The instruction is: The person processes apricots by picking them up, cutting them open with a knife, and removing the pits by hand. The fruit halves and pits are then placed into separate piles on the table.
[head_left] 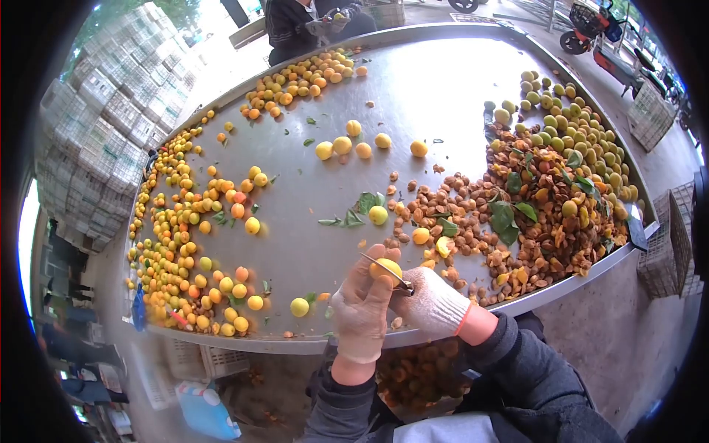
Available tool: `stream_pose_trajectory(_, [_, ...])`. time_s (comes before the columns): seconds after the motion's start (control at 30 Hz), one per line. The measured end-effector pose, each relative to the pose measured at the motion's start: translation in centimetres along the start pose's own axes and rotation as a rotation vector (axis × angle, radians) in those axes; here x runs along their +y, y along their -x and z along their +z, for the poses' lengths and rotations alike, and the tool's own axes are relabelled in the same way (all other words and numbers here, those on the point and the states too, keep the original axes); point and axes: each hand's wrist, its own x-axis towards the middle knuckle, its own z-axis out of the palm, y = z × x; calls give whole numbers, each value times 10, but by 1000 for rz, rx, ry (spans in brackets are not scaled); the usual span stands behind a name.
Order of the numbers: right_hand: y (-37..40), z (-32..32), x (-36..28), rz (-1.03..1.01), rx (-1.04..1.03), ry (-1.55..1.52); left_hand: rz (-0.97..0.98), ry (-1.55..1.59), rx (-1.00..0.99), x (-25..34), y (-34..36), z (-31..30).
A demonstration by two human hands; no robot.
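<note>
Near the front edge of the metal table [288, 173], my gloved left hand [360, 314] grips a yellow apricot [386, 273] between thumb and fingers. My gloved right hand [434, 301] is closed around a small knife [378, 263], its thin blade lying across the apricot; whether it has cut in cannot be told. Just beyond the hands are an orange apricot [421, 235], a greenish one [378, 215] and scattered brown pits [450, 198]. Left of my left hand lies another yellow-green apricot [299, 307].
Many apricots [181, 236] cover the table's left side. A heap of pits and scraps [543, 192] with leaves lies right, green fruit [583, 133] behind it. Another person [317, 26] works at the far edge. Stacked crates [111, 111] stand left; a container of fruit pieces [421, 373] sits below my arms.
</note>
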Motion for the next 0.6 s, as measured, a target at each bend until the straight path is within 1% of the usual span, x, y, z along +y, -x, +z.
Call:
stream_pose_trajectory(0.03, [-1, 1, -1, 17, -1, -2, 52, -110, -1, 0, 2, 2])
stream_pose_trajectory(0.1, [0, 1, 2, 34, 0, -3, 80, -131, -16, -2, 3, 5])
stream_pose_trajectory(0.17, [2, 3, 10, -66, 59, -85, 122, -160, -16, -8, 0, 3])
stream_pose_trajectory(0.23, [8, -2, 6, -100, 95, -21, 425, -777, -36, -15, -6, -9])
stream_pose_trajectory(0.27, [0, 1, 22, -186, 112, -9, 530, -802, -19, -10, -10, -8])
stream_pose_trajectory(0.3, [4, 3, 15, -146, 154, -58, 406, -684, -10, -9, -8, -7])
stream_pose_trajectory(0.33, [2, 5, 17, -130, 176, -84, 375, -572, -11, -8, -8, -6])
stream_pose_trajectory(0.37, [0, 8, 22, -182, 206, -129, 382, -641, -7, -10, -9, -8])
stream_pose_trajectory(0.4, [-1, 13, 28, -164, 216, -223, 409, -605, -38, -11, -9, -9])
stream_pose_trajectory(0.43, [-8, 13, 34, -313, 155, -144, 408, -574, -45, -10, -10, -8])
stream_pose_trajectory(0.47, [-1, 9, 12, -2, 96, -177, 410, -562, -60, -8, -10, -10])
stream_pose_trajectory(0.53, [-4, 5, 26, 77, -6, -267, 374, -491, -117, -8, -11, -16])
stream_pose_trajectory(0.57, [-4, 3, 27, 69, -20, -266, 383, -497, -106, -5, -11, -19])
stream_pose_trajectory(0.6, [-2, -2, 25, 161, -104, -383, 376, -503, -140, -1, -10, -19])
